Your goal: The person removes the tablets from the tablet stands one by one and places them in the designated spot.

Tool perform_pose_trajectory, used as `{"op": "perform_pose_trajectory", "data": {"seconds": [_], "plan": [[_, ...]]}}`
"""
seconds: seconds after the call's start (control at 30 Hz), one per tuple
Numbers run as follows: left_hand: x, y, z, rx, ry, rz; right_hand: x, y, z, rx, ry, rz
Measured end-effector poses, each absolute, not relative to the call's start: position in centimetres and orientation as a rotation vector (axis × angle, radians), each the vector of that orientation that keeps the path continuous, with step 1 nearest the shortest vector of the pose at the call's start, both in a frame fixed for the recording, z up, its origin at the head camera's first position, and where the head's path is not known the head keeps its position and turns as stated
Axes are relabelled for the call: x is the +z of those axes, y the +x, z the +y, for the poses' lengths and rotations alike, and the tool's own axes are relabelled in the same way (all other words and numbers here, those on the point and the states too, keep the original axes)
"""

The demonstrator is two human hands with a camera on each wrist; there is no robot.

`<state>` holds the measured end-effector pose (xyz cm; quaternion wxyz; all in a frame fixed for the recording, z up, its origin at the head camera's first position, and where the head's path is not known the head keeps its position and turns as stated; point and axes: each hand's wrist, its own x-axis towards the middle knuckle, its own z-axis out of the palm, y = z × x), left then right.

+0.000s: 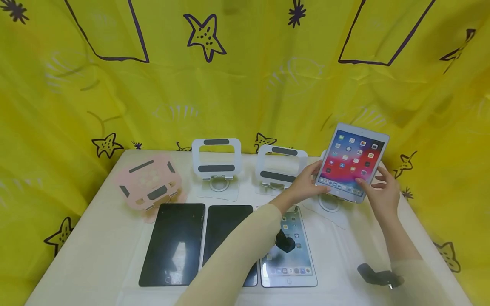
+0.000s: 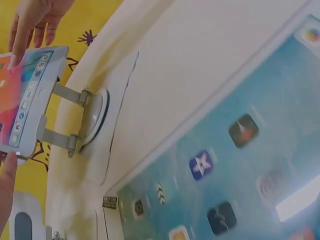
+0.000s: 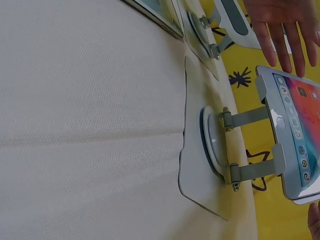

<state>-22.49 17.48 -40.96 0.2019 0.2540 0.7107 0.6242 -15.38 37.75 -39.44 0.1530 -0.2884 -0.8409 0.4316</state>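
A white tablet (image 1: pixel 352 161) with a lit home screen leans on a stand at the back right; in the right wrist view the stand's two clips (image 3: pixel 279 158) hold its bottom edge. My left hand (image 1: pixel 306 182) is at the tablet's left edge, its thumb by the lower corner. In the right wrist view the fingers of the left hand (image 3: pixel 285 35) extend straight to the tablet's side. My right hand (image 1: pixel 383 193) is at the right edge, thumb touching the screen. Its other fingers hang loosely beside the edge in the left wrist view.
Two white stands (image 1: pixel 216 168) (image 1: pixel 281 175) and a pink stand (image 1: pixel 151 180) stand along the back. In front lie two dark tablets (image 1: pixel 174 242) (image 1: pixel 226 223) and a lit white tablet (image 1: pixel 294 272), partly behind my left arm. A yellow curtain (image 1: pixel 245 85) hangs behind the table.
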Motion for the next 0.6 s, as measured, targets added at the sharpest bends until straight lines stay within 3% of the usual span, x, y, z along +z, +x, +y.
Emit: {"op": "perform_pose_trajectory", "data": {"seconds": [0.23, 0.6], "plan": [[-39.9, -23.0, 18.3, 1.692, 0.668, 2.072, -39.3, -15.4, 38.1, 1.218, -0.738, -2.460], [-39.3, -22.6, 19.3, 1.805, 0.363, 2.077, -39.3, -14.7, 39.3, 1.496, -0.451, -2.498]]}}
